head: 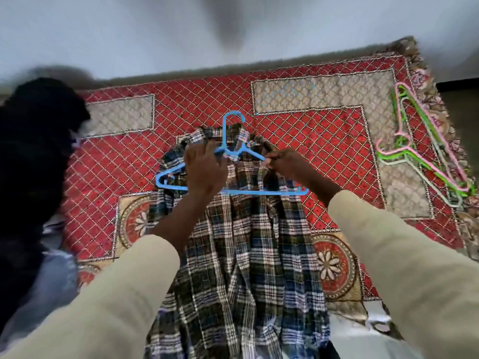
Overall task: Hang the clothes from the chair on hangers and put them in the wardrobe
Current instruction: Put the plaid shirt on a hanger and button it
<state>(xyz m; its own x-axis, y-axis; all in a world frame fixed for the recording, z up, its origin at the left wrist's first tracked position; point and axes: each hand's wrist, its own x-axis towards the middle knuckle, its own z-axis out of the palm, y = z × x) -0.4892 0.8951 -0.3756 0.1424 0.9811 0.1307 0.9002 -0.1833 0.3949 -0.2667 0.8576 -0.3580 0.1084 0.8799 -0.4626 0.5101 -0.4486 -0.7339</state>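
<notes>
Apparently both hands (pixel 206 164) (pixel 286 164) grip plaid shirt (pixel 241 255) and blue hanger (pixel 228 154).

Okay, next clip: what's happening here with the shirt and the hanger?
A person is fitting a blue hanger into a plaid shirt spread on a red rug. The left hand holds the hanger near its neck; the right hand pinches the shirt's shoulder. The hanger is only partly inside. Spare hangers lie on the rug's right edge, and dark clothes are piled at left.
</notes>
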